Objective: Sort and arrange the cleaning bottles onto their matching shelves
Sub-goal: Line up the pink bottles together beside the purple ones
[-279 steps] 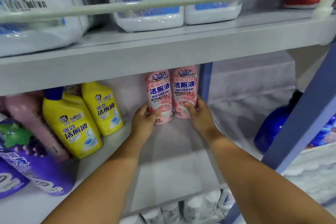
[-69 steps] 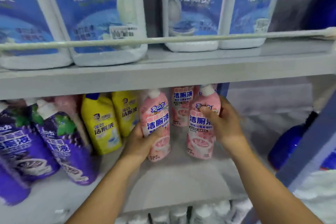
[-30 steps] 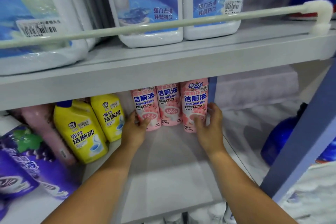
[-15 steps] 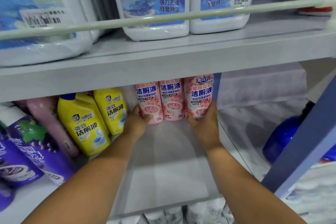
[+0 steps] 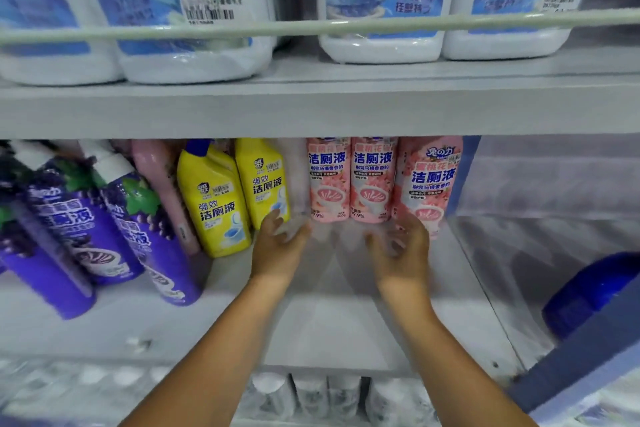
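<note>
Three pink toilet-cleaner bottles stand side by side at the back of the grey middle shelf (image 5: 332, 315): the left one (image 5: 327, 180), the middle one (image 5: 372, 180) and the right one (image 5: 429, 184), which stands a little nearer. My left hand (image 5: 278, 246) hovers just in front of the left bottle, fingers loose and blurred, holding nothing. My right hand (image 5: 401, 250) is open in front of the right bottle, apart from it. Two yellow bottles (image 5: 214, 204) stand left of the pink row.
Purple grape-label bottles (image 5: 135, 218) lean at the far left with a pale pink bottle (image 5: 162, 191) behind them. Large white jugs with blue labels (image 5: 377, 0) fill the upper shelf behind a rail (image 5: 311, 26). A blue bottle (image 5: 595, 291) lies at the right. White caps (image 5: 311, 395) show below.
Half a second ago both hands held the outer pink bottles at the shelf back. They have let go and drawn back toward me. The three bottles stay in their row.
</note>
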